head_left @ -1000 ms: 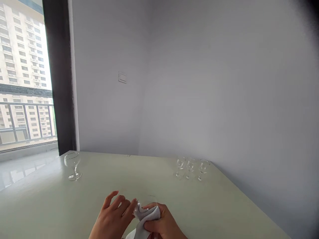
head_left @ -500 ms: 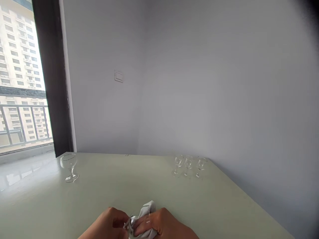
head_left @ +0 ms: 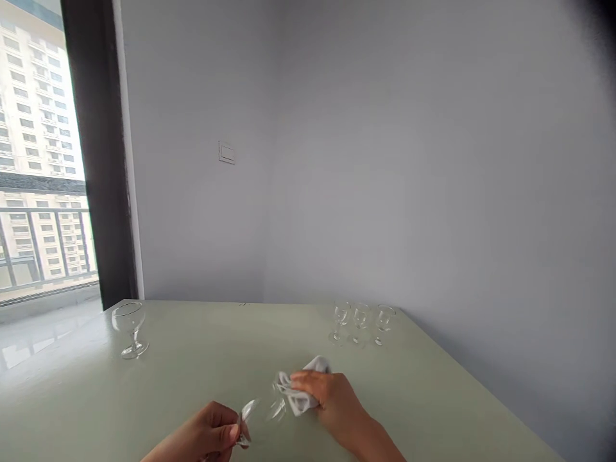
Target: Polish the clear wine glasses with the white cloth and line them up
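Note:
Between the fingers of my left hand [head_left: 212, 430], low in the view, is the foot of a clear stemmed glass [head_left: 276, 407]. The glass lies tilted on its side, its bowl pointing right and partly blurred. My right hand [head_left: 337, 401] is closed around a crumpled white cloth [head_left: 300, 402], which is at the rim of the bowl. Whether any cloth is inside the bowl, I cannot tell.
One stemmed glass [head_left: 129, 327] stands upright at the far left of the pale green table [head_left: 212, 359]. Three smaller stemmed glasses [head_left: 359, 321] stand in a row at the back right. Grey walls [head_left: 385, 160] rise behind the table.
My right hand has moved up and right with the cloth, from deep at the glass to its rim. The glass now lies more sideways, with my left hand still at its foot.

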Demonstrator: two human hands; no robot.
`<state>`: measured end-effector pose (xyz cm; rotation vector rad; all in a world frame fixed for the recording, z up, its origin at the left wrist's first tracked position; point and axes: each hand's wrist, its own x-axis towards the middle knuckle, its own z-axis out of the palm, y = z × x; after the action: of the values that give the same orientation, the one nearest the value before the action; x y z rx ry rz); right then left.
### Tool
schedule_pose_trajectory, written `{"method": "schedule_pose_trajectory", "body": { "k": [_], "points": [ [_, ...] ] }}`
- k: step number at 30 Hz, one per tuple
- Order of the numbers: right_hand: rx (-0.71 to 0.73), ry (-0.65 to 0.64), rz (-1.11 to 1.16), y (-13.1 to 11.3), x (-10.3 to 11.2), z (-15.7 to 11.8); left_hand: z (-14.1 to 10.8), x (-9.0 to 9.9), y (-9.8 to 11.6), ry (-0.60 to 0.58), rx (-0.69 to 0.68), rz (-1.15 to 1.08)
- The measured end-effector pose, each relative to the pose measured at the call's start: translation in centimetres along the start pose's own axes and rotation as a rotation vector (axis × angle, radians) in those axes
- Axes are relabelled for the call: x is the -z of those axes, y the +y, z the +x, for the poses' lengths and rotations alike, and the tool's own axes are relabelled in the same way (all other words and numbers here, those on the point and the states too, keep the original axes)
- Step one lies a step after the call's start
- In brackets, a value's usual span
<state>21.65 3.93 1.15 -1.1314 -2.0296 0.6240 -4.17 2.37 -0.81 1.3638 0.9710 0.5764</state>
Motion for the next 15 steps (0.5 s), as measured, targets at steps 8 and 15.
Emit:
{"method": "schedule_pose_trajectory", "body": {
  "k": [8,15],
  "points": [
    [0.036,0.404,-0.014,1.4,-4.7,-0.5,4.0,-0.8,-3.2,0.343,-0.184,-0.176],
    [0.708,0.349,-0.742,0.3,-8.8,-0.5,3.8,-4.9,-3.4,0.286,-0.140,-0.355]
  ]
}}
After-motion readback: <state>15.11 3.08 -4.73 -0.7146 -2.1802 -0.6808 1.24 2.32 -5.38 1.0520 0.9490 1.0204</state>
